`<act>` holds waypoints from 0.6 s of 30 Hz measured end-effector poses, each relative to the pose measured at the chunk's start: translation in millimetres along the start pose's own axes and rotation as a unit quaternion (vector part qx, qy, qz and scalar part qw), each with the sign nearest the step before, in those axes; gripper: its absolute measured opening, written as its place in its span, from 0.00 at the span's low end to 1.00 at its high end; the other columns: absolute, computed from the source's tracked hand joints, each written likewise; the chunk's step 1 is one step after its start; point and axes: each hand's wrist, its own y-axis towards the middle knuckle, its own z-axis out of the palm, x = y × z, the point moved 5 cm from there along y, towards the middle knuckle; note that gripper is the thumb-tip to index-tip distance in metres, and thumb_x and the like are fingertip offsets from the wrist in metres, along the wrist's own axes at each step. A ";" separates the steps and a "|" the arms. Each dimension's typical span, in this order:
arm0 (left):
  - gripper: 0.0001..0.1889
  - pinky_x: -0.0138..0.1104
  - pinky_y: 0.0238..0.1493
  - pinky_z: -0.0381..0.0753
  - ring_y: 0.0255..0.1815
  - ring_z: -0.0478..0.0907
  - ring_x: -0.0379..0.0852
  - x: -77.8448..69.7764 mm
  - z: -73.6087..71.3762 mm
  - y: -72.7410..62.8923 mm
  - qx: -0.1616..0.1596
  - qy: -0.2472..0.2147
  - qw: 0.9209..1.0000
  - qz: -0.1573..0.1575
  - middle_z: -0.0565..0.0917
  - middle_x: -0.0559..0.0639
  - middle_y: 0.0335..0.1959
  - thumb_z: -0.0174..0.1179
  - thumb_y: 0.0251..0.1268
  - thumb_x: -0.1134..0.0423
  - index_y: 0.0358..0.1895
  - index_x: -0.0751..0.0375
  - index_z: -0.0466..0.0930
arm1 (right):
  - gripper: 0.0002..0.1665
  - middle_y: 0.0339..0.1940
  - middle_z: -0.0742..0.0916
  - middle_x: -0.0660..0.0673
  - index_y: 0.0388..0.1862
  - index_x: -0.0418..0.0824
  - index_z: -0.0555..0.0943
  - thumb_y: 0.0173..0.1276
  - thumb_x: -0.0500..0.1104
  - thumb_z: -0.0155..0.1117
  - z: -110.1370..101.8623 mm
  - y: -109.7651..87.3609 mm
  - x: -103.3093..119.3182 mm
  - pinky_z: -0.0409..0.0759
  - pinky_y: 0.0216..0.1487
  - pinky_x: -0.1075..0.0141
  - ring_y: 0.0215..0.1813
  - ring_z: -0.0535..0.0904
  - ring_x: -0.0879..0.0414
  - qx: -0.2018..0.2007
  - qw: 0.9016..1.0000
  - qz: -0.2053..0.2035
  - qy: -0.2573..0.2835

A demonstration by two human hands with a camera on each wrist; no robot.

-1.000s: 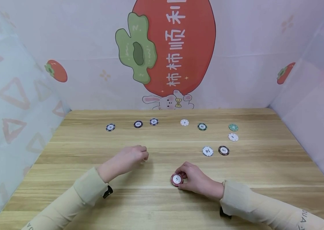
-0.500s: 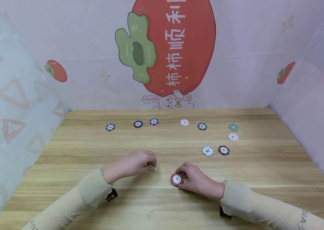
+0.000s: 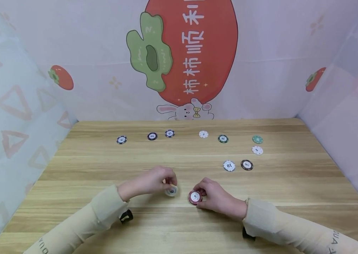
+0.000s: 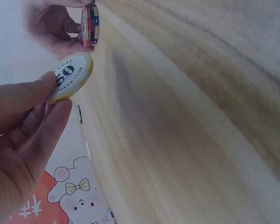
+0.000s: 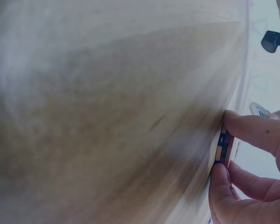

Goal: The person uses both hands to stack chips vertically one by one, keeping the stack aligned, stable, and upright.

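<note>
My left hand (image 3: pixel 153 180) pinches a white poker chip with a yellow edge (image 4: pixel 73 77) between thumb and fingers. The chip is tilted and held up off the table, just left of a short stack of poker chips (image 3: pixel 195 197). That stack has a red chip marked 5 on top and chips of other colours below, as its edge (image 5: pixel 224 145) shows in the right wrist view. Around the stack curl the thumb and fingers of my right hand (image 3: pixel 218 198), and it stands on the wooden table (image 3: pixel 179 229). A small gap separates the held chip from the stack.
Several loose chips lie flat farther back, among them a white 10 chip (image 3: pixel 229 165), a black 100 chip (image 3: pixel 247 164), a green chip (image 3: pixel 257 139) and a blue chip (image 3: pixel 121 140). A printed cloth backdrop (image 3: pixel 102 42) rises behind the table.
The left hand has moved right and slightly nearer, toward the stack, and the chip in its fingers has come into clear sight. The right hand has stayed on the stack.
</note>
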 end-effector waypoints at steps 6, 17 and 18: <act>0.04 0.26 0.32 0.74 0.28 0.73 0.34 5.2 4.0 4.3 -0.010 -0.056 0.998 -0.029 0.78 0.40 0.25 0.64 0.52 0.69 0.29 0.57 0.80 | 0.21 0.36 0.76 0.49 0.41 0.36 0.79 0.47 0.38 0.73 0.0 0.8 -0.2 0.75 0.39 0.69 0.38 0.73 0.58 0.000 1.000 0.000 -0.003; 0.04 0.27 0.27 0.76 0.25 0.74 0.35 11.3 11.1 8.5 -0.013 -0.166 0.984 -0.059 0.80 0.45 0.24 0.63 0.52 0.69 0.31 0.65 0.80 | 0.20 0.36 0.77 0.49 0.40 0.36 0.79 0.47 0.38 0.73 -0.3 0.4 1.3 0.75 0.39 0.69 0.38 0.73 0.58 -0.003 1.000 -0.006 0.002; 0.04 0.29 0.27 0.77 0.24 0.74 0.36 11.7 12.0 8.6 -0.010 -0.180 0.982 -0.063 0.80 0.46 0.24 0.63 0.53 0.70 0.32 0.66 0.80 | 0.20 0.36 0.77 0.49 0.40 0.36 0.79 0.46 0.38 0.73 -0.3 0.2 1.5 0.75 0.39 0.69 0.38 0.73 0.58 -0.003 1.000 -0.007 0.004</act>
